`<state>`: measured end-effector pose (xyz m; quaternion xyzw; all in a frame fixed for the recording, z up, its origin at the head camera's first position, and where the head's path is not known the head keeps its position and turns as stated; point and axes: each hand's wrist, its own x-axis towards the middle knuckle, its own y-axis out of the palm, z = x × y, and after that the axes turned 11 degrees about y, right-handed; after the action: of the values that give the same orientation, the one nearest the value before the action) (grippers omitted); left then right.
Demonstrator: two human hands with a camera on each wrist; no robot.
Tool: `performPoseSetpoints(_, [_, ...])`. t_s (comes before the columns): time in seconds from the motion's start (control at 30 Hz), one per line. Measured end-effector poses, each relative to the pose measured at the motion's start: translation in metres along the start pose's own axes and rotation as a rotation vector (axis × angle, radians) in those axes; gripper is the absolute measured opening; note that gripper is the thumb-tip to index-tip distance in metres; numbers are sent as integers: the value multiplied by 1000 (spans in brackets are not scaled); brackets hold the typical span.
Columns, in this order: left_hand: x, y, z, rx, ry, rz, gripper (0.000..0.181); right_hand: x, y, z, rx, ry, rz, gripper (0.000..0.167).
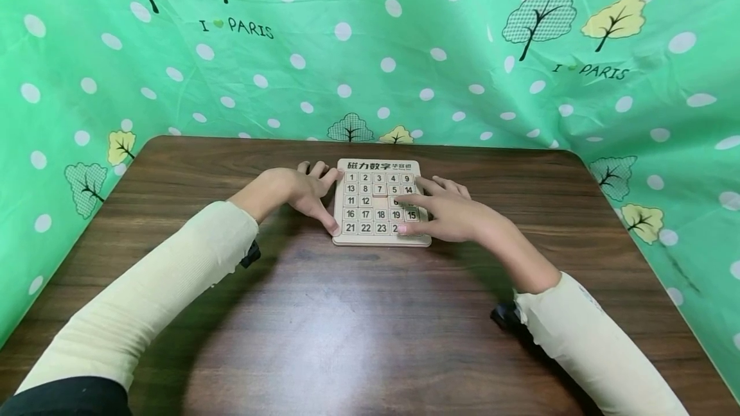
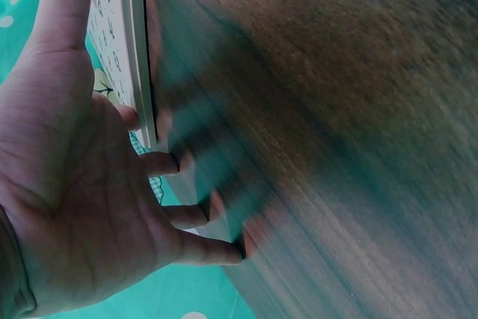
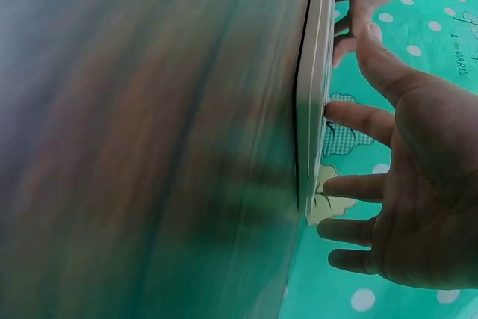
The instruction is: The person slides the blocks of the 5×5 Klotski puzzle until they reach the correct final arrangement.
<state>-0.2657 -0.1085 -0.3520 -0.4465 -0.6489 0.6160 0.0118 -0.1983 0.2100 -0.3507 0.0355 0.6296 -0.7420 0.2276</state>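
A pale puzzle board (image 1: 381, 241) of numbered sliding tiles lies flat on the table, its title strip at the far side. Below tile 7 (image 1: 379, 189) is a gap with no tile. My left hand (image 1: 303, 192) spreads along the left edge, thumb at the near corner and index finger at the far one. From the right, my right hand (image 1: 453, 214) reaches over the board, index fingertip on tile 6 and thumb on a bottom-row tile, partly covering the right columns. Both wrist views show the board's side edge (image 2: 138, 50) (image 3: 317, 87) beside fairly straight fingers.
The brown wooden table (image 1: 300, 352) extends around the board. Behind it and at both sides hangs a green curtain (image 1: 370, 37) with white dots and printed trees. Pale sleeves (image 1: 156, 281) cover both forearms, with a dark item under each wrist.
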Motion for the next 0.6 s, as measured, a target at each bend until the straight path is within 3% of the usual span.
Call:
performPoseSetpoints(0.2, [0, -1, -1, -3, 1, 3, 142, -8, 2, -6, -5, -6, -18, 75])
performPoseSetpoints(0.6, [0, 0, 0, 8, 2, -4, 142, 5, 7, 13, -17, -55, -29, 74])
